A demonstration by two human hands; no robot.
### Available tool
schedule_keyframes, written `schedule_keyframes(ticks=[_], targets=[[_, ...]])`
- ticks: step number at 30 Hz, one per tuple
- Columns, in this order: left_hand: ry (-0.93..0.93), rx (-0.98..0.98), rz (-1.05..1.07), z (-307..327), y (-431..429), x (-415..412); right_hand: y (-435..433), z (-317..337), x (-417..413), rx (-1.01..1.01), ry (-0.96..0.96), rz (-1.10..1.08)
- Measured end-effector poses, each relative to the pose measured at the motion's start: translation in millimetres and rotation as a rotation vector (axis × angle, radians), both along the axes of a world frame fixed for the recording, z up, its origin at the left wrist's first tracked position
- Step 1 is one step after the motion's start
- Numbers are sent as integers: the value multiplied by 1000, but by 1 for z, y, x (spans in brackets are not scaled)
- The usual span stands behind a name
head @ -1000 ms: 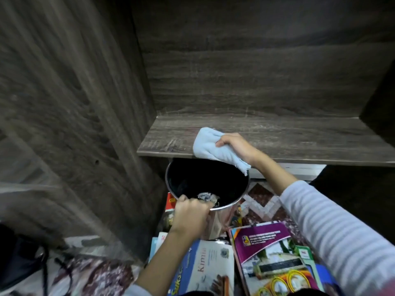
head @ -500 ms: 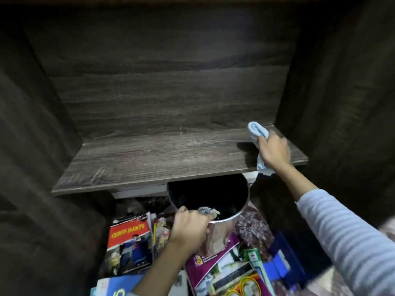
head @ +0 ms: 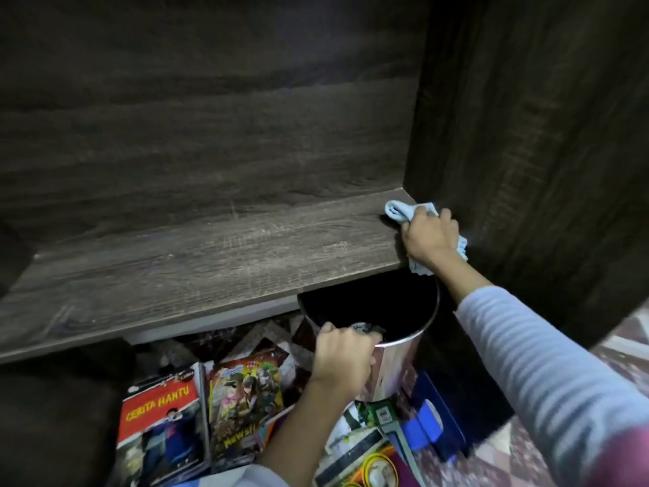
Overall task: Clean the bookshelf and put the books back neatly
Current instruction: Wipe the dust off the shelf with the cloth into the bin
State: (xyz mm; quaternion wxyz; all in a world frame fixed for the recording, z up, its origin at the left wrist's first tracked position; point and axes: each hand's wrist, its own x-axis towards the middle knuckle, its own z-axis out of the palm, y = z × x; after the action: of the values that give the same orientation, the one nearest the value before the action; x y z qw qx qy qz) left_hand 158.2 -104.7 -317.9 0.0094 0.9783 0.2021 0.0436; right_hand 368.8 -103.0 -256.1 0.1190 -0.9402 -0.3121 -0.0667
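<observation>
Wiping looks to be the step in hand: right of centre in the frame, the right hand clenches a pale blue cloth and presses it onto the far right end of the shelf board, just beside the dark side panel. The board itself carries no books. Below it, in the lower middle of the frame, the left hand has its fingers curled over the rim of a shiny metal bin, whose mouth sits under the board's front edge. A small grey wad shows at the rim by the fingers; what it is I cannot tell. The books lie flat in a loose overlapping spread at the lower left and lower middle, beside the bin. The cloth is soft, light and limp, so it is best bunched in the palm, as here, with a fold poking out for the corner. The books look like thin paperbacks with glossy covers, probably floppy and a little slippery; each would be best taken by the spine edge, thumb on top. The bin seems light enough to carry one-handed by its rim.
</observation>
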Motion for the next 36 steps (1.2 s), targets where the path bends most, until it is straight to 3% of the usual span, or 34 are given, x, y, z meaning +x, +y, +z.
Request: schedule_keyframes(ticks=[7, 18, 25, 36], targets=[[-151, 25, -16, -17, 2, 8, 28, 2, 21, -4, 44, 16], [-158, -16, -30, -25, 8, 12, 72, -9, 47, 50, -9, 43], [-161, -52, -37, -32, 11, 17, 83, -6, 51, -27, -39, 45], [-86, -41, -75, -28, 7, 7, 80, 35, 56, -143, 213, 101]])
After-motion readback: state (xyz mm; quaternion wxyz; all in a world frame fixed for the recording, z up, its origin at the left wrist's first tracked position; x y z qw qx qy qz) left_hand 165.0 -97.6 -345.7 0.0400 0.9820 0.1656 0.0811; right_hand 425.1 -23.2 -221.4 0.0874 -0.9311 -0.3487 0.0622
